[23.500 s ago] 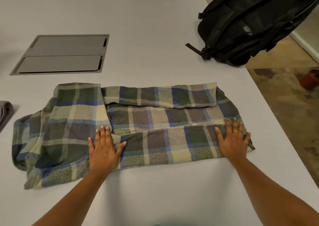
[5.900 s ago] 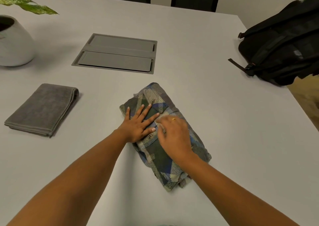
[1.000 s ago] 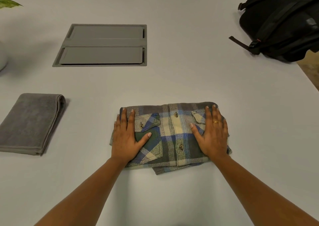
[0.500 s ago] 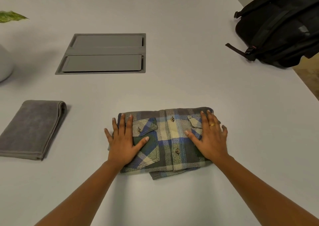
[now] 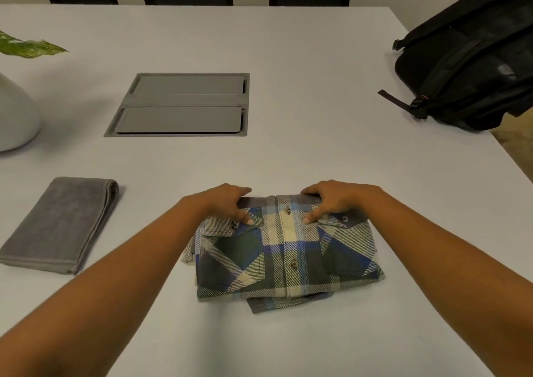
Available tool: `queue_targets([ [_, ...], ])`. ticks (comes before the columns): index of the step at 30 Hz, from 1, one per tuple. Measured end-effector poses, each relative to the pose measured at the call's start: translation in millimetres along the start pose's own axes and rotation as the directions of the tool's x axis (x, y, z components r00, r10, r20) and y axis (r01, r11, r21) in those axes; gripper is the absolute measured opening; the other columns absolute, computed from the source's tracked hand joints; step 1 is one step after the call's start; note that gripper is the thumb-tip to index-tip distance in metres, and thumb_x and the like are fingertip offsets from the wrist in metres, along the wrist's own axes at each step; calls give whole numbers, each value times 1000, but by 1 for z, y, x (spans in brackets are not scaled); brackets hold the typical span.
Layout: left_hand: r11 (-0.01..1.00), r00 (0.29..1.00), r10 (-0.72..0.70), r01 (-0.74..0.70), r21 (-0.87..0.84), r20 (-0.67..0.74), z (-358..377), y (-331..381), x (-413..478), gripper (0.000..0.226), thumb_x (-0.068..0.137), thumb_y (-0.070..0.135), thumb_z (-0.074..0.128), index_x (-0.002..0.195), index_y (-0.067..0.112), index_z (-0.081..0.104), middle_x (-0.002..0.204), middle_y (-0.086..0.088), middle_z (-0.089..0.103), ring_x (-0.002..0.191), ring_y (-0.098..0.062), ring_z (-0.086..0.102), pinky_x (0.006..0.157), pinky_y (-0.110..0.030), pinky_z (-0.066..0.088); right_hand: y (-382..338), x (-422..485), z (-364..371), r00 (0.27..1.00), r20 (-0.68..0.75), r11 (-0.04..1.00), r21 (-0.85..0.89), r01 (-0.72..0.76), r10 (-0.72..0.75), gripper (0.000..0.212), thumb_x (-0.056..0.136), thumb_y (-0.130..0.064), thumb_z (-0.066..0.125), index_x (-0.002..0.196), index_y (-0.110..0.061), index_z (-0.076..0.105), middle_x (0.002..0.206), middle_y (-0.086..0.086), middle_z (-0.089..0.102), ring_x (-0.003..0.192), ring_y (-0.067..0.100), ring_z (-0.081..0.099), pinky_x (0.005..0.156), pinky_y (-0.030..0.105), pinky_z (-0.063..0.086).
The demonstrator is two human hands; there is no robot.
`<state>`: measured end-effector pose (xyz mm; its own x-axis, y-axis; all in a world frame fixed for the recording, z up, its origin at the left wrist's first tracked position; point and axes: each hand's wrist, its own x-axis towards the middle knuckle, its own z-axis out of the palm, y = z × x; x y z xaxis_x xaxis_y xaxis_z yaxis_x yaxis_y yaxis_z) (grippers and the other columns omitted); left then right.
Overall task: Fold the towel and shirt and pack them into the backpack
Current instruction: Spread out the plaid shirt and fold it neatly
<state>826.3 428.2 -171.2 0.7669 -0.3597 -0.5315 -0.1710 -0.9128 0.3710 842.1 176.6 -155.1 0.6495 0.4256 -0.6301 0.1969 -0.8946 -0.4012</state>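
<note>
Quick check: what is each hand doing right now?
Left hand: closed on the far edge of the folded plaid flannel shirt.
Right hand: closed on the same edge.

The shirt (image 5: 285,250) is plaid: dark green, blue, cream and grey blocks crossed by fine diagonal stripes, with brown buttons down a cream placket. The towel (image 5: 62,224) is plain mid grey. The backpack (image 5: 473,59) is black, with a small red mark at its buckle and a grey patch on its side. The table (image 5: 302,151) is pale grey-white, and its inset panel (image 5: 181,105) is darker grey. The pot (image 5: 14,117) is white; the leaf (image 5: 26,46) above it is green mottled with cream.
</note>
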Motion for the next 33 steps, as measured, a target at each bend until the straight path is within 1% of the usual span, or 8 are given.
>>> queue_targets([
  [8,999,999,-29,29,26,-16,10,8,10,63,74,33,77,126,9,50,122,-8,56,106,-24,54,84,-28,42,-9,12,4,997,-69,991,-130,-31,22,66,68,-51,77,118,-13,57,113,4,62,93,20,56,77,32,46],
  [16,996,947,-17,45,78,-320,23,22,-16,51,72,30,78,115,12,59,112,-6,61,100,-20,54,81,-26,42,-17,-12,18,933,-359,974,-220,-47,-36,54,69,-48,75,112,-23,56,110,-2,61,99,20,56,84,33,38],
  [19,997,813,30,19,78,-582,6,34,-34,46,74,24,76,114,15,55,115,-4,57,106,-20,48,87,-31,42,-26,-34,8,773,-628,985,-172,-21,-94,35,71,-35,72,103,-26,59,99,-5,62,97,19,56,88,37,31],
  [24,963,416,219,50,263,-882,-9,45,-43,57,54,5,85,102,5,53,96,-17,61,85,-34,58,76,-42,49,-37,-43,10,230,-922,913,-358,-194,-312,48,57,-20,81,96,-16,53,94,4,64,84,27,57,71,35,35],
  [26,962,443,222,46,269,-869,9,42,-44,57,50,9,87,95,8,52,86,-15,62,76,-33,60,71,-41,50,-32,-38,35,200,-925,898,-366,-243,-323,52,53,-16,81,94,-17,49,91,6,63,80,27,56,68,34,35],
  [29,937,596,289,-16,349,-749,58,24,-52,42,57,36,85,80,15,57,74,-3,62,67,-25,58,66,-36,47,-15,-35,93,344,-860,865,-459,-200,-377,49,48,-27,87,86,-16,58,83,4,64,73,26,56,63,31,38],
  [31,914,649,327,-33,404,-687,85,9,-60,37,75,56,60,78,20,60,73,4,61,67,-19,55,67,-31,43,-3,-39,123,416,-806,844,-516,-145,-422,40,54,-38,86,80,-17,64,80,1,65,72,23,57,63,31,40],
  [33,917,651,326,-42,397,-686,90,2,-63,46,82,62,40,79,22,61,74,7,59,69,-15,52,67,-28,36,4,-41,130,366,-820,858,-504,-97,-440,25,69,-37,76,79,-18,63,78,0,65,77,19,54,65,30,38],
])
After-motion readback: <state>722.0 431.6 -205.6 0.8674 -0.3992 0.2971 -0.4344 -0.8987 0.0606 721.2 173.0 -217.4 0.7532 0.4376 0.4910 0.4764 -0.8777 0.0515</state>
